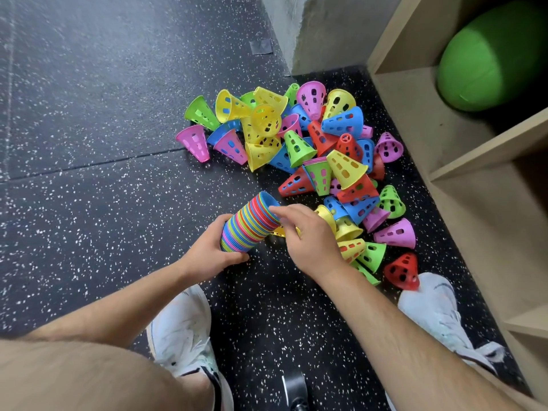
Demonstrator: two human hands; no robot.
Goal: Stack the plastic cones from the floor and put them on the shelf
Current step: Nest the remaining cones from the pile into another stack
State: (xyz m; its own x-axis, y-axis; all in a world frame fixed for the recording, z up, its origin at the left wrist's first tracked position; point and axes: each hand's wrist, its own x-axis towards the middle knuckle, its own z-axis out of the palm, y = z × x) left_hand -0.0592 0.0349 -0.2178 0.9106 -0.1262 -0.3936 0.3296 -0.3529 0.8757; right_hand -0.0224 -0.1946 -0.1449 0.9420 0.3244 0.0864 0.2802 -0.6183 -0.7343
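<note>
One green ball (489,54) sits in the shelf (415,123); left hand (207,247) grips cone stack (252,223).

The nested stack of plastic cones (252,225) showed thin stripes of blue, red, green, yellow and pink. The loose perforated plastic cones (345,169) shared those colours. The black rubber floor (89,114) was white-speckled, the wooden shelf (444,137) beige, the round soft ball (489,54) green.

Premises are presenting as a gym or sports-hall storage corner. A black speckled rubber floor (89,114), laid in seamed tiles, is running up to a bare concrete wall (326,25). Perforated training cones (296,143) in many colours are lying heaped on it. A pale wooden cubby shelf (474,161) along the floor's right edge is housing a large green exercise ball (492,54). The person is wearing white trainers (181,330).
</note>
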